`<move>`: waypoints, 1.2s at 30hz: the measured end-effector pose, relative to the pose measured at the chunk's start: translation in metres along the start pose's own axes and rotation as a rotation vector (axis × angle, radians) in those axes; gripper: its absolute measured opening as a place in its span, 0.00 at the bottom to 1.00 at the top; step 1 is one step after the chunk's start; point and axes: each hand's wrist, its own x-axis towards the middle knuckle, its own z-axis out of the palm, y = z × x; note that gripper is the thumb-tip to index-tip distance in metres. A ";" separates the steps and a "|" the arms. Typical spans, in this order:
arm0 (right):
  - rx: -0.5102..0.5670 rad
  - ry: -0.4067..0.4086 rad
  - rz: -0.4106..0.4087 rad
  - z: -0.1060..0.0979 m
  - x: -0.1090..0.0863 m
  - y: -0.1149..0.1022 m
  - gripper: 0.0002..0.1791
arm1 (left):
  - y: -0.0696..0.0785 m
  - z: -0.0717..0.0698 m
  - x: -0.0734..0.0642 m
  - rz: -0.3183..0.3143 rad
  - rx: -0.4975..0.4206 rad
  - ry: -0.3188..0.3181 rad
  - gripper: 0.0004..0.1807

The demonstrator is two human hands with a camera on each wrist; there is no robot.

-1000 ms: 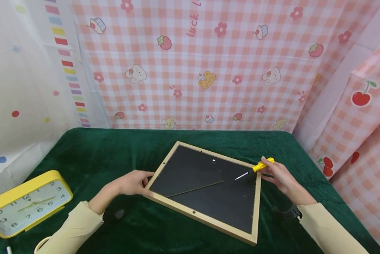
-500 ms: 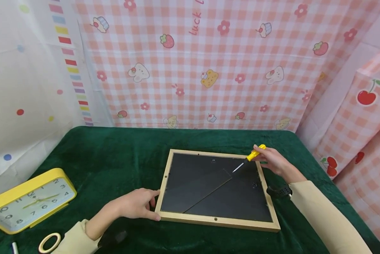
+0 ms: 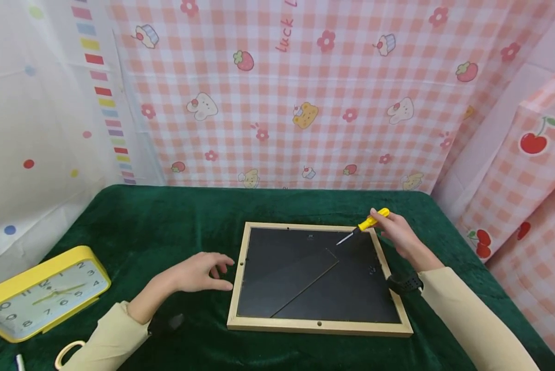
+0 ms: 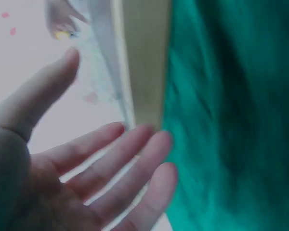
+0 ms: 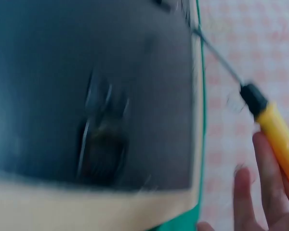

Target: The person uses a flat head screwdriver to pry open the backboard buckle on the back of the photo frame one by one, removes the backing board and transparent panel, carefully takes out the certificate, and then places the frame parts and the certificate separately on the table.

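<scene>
A picture frame with a pale wooden rim [image 3: 296,325] lies face down, its black backing board [image 3: 287,268] upward. A slanting line crosses the board, outlining a stand flap. My left hand [image 3: 198,273] hovers beside the frame's left edge, thumb and fingers apart and holding nothing; the left wrist view shows the wooden side [image 4: 144,57] just beyond the fingertips. At the far right corner my right hand [image 3: 400,237] grips a screwdriver [image 3: 374,220] by its yellow handle. Its metal shaft points down-left over the board, and whether the tip touches is unclear.
A yellow clock [image 3: 50,296] stands at the left. Near it, at the front left, are a pale ring [image 3: 63,352], partly behind the sleeve, and a white stick [image 3: 20,362]. Dark green cloth [image 3: 175,211] covers the table; a pink checked curtain [image 3: 268,93] hangs behind.
The frame has turned so that its long edges lie nearly level. My left hand has let go of its left edge. My right hand keeps the screwdriver and has moved slightly away and left.
</scene>
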 end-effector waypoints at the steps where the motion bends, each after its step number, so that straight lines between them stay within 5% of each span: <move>1: -0.008 0.030 -0.025 0.004 -0.002 -0.003 0.41 | -0.006 -0.001 0.005 -0.004 0.017 0.023 0.33; 4: 0.048 0.071 -0.119 0.020 -0.007 -0.011 0.36 | -0.020 -0.002 0.019 -0.004 0.042 0.049 0.41; 8: 0.226 -0.021 -0.200 0.049 -0.016 -0.021 0.30 | -0.032 -0.001 0.032 -0.008 0.073 0.017 0.49; 15: 0.408 -0.243 -0.131 0.106 -0.023 -0.023 0.27 | -0.035 0.001 0.036 -0.050 0.109 0.000 0.54; 24: 0.384 -0.362 -0.099 0.149 -0.024 -0.017 0.27 | -0.031 0.003 0.033 -0.075 0.125 -0.010 0.56; 36: 0.341 -0.389 -0.106 0.159 -0.038 -0.032 0.22 | -0.029 0.003 0.032 -0.099 0.140 -0.004 0.56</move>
